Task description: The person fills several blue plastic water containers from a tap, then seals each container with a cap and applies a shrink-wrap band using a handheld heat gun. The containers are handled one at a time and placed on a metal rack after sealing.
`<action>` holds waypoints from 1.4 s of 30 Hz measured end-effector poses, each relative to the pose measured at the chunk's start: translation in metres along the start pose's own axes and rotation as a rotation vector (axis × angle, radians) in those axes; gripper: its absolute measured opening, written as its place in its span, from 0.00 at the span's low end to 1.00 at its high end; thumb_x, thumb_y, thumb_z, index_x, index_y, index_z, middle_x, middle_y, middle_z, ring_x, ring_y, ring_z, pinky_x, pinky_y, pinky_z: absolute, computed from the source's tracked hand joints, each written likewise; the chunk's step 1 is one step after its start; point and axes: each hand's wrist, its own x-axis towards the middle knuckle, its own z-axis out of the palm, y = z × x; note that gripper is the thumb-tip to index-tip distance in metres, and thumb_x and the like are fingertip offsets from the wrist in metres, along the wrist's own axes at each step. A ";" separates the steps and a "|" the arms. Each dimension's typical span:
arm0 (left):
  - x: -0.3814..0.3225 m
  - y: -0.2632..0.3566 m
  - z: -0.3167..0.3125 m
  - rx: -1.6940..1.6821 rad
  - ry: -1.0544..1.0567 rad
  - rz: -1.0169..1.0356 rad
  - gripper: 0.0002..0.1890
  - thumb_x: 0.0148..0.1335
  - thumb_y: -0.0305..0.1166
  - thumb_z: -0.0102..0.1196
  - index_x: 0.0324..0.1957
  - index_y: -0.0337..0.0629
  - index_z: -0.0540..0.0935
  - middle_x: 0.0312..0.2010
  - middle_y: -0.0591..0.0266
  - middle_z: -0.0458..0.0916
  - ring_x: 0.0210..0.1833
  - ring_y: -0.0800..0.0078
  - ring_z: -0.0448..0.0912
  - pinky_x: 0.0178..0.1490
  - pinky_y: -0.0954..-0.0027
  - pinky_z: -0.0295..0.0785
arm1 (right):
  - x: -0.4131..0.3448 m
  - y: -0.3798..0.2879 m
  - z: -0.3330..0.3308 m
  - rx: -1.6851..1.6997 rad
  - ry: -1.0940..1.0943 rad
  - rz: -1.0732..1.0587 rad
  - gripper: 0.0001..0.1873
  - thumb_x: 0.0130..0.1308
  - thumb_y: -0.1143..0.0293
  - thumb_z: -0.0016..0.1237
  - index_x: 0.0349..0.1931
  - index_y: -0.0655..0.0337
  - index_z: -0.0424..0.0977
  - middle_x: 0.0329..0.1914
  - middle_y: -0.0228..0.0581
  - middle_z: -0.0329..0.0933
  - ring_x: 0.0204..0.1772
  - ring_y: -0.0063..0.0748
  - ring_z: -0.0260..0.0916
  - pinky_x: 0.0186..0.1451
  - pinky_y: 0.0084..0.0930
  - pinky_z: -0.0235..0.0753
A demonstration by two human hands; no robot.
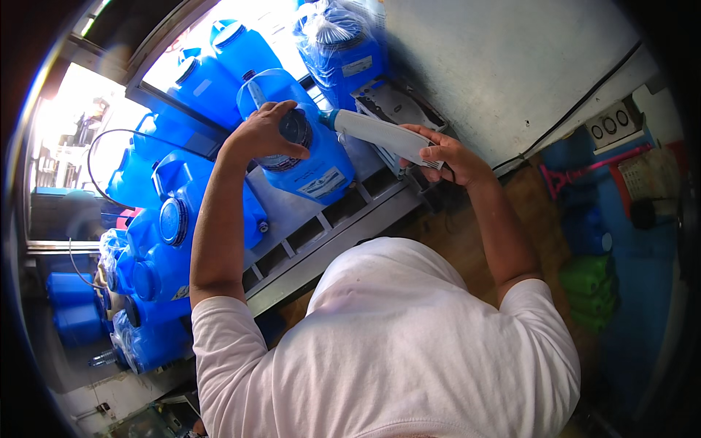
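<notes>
A blue plastic water jug [334, 161] with a printed label stands in front of me on a metal counter. My left hand [254, 134] spans its dark, wide screw cap [296, 128], thumb on the near side and fingers over the far side. In my right hand [454, 156] is a white handheld blower, likely a heat gun [380, 131], gripped near its vented rear end. Its teal nozzle points at the jug's upper side near the cap; whether the two touch I cannot tell.
Several blue jugs [175, 222] crowd the left side. Behind stands a plastic-wrapped blue container [339, 71], near a metal plate [400, 104]. The slatted metal counter edge [334, 219] runs before me. At right are an outlet box [609, 127], a black cable [580, 104] and green containers [589, 287].
</notes>
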 end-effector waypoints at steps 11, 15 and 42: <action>-0.001 -0.002 0.005 0.015 0.030 -0.013 0.62 0.29 0.54 0.82 0.72 0.52 0.68 0.71 0.49 0.66 0.75 0.49 0.63 0.77 0.49 0.60 | -0.008 0.002 0.007 -0.077 0.012 0.015 0.48 0.55 0.57 0.60 0.75 0.62 0.56 0.47 0.48 0.80 0.23 0.17 0.68 0.23 0.12 0.68; -0.002 -0.002 0.004 -0.011 0.025 -0.015 0.63 0.29 0.54 0.82 0.72 0.53 0.68 0.72 0.50 0.65 0.75 0.49 0.62 0.77 0.48 0.60 | -0.008 -0.003 0.010 -0.082 -0.068 0.027 0.47 0.55 0.56 0.59 0.74 0.62 0.57 0.47 0.47 0.81 0.23 0.17 0.68 0.23 0.13 0.67; -0.007 -0.011 0.006 -0.075 0.079 0.058 0.57 0.31 0.53 0.81 0.70 0.54 0.72 0.69 0.51 0.69 0.72 0.52 0.68 0.74 0.54 0.65 | 0.012 -0.077 0.026 -0.450 0.007 -0.010 0.44 0.53 0.51 0.65 0.69 0.61 0.67 0.43 0.46 0.82 0.22 0.13 0.66 0.25 0.11 0.69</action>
